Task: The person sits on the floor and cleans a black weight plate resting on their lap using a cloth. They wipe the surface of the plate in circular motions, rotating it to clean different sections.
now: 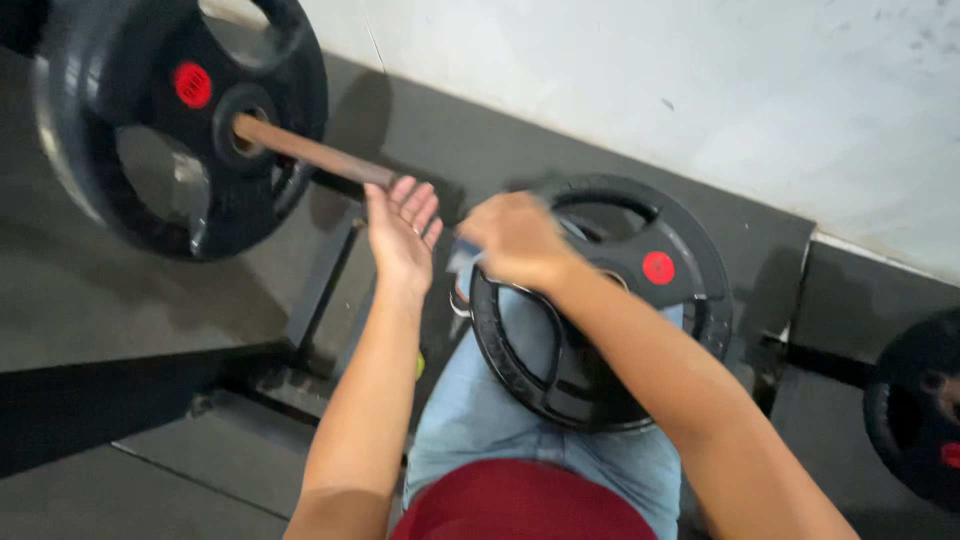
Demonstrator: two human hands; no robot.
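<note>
Nearby, a third plate (pixel 918 410) is seen at the right edge, and a black frame (pixel 130 395) crosses the floor (pixel 150 300) left. Open floor remains beside it. The left hand (pixel 402 235), fingers spread, is touching the bar (pixel 310 152) end beyond the loaded plate (pixel 180 120). The right hand (pixel 515 240) is closed on the rim of the plate (pixel 600 310) resting against the knees.

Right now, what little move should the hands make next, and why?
Probably lift the loose weight plate toward the bar end. The right hand grips its rim while it rests against the person's leg, and the left hand sits open at the bare bar end, beside the loaded plate.
</note>
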